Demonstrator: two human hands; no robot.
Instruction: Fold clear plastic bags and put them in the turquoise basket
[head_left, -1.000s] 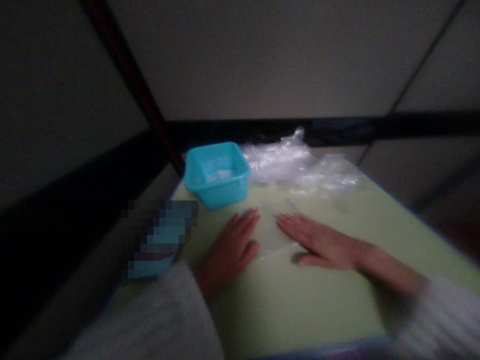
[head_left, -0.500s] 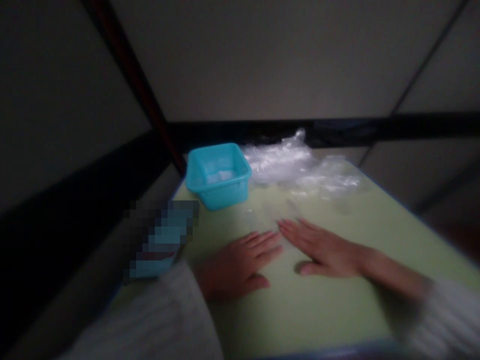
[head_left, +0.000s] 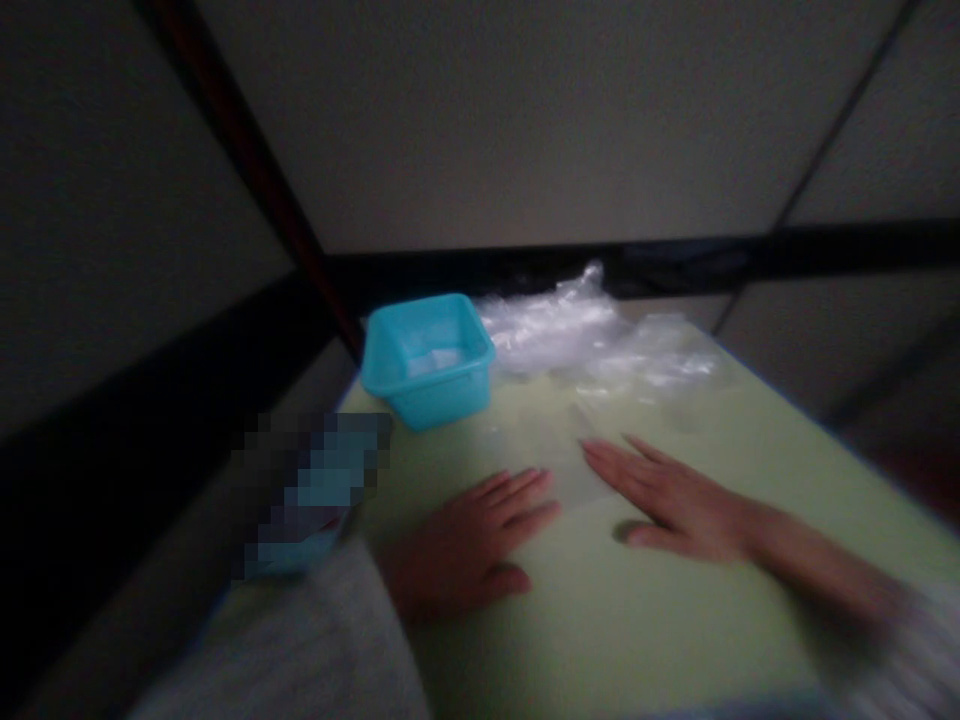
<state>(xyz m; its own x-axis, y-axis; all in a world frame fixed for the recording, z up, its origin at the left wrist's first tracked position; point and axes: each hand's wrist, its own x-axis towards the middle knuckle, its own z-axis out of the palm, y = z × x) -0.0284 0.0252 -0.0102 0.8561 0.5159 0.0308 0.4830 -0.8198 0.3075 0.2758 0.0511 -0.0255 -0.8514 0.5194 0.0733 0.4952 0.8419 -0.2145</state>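
My left hand (head_left: 476,540) lies palm down on the yellow-green tabletop (head_left: 592,630), fingers stretched out and a little apart. To its right, my right hand (head_left: 667,500) is also flat, its thumb spread away from the fingers. A clear, thin plastic sheet or bag (head_left: 577,475) lies between and just beyond the fingertips; its outline is faint. The fingers of both hands reach its edges, and neither hand grips anything.
A turquoise plastic basin (head_left: 442,395) with something whitish inside stands at the back left. Beside it, crumpled clear plastic bags (head_left: 585,335) are heaped along the back. A blurred-out bluish object (head_left: 322,500) sits at the left edge. A wall rises behind the table.
My right hand has slid a little to the right, so the gap between the hands is wider and more of the clear plastic shows. The left hand stays flat. The view has shifted slightly.
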